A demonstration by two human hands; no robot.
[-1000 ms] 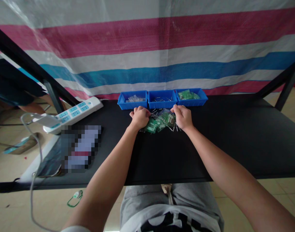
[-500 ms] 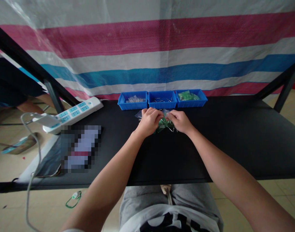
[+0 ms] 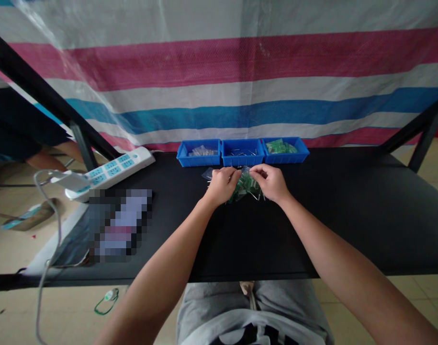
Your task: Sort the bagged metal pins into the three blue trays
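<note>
My left hand (image 3: 221, 186) is closed, fingertips curled down at the left side of a pile of small green-and-clear packets (image 3: 244, 186). What its fingers grip is too small to tell. Across the pile, my right hand (image 3: 272, 182) has thumb and forefinger pinched together at the upper right edge; the thing in the pinch cannot be made out. Thin metal pins or screws (image 3: 255, 195) stick out of the pile's near side. A clear plastic bag (image 3: 207, 173) pokes out behind my left hand.
Behind the hands stand three blue bins: the left (image 3: 183, 162) with clear packets, the middle (image 3: 243, 162) with thin metal pieces, the right (image 3: 286, 158) with green packets. A power strip (image 3: 113, 172) and a pixelated object (image 3: 123, 223) lie left on the black table (image 3: 365, 215).
My fingertips have moved slightly apart, uncovering more of the green packets between them. My right hand has shifted a little to the right. The whole view has tilted slightly.
</note>
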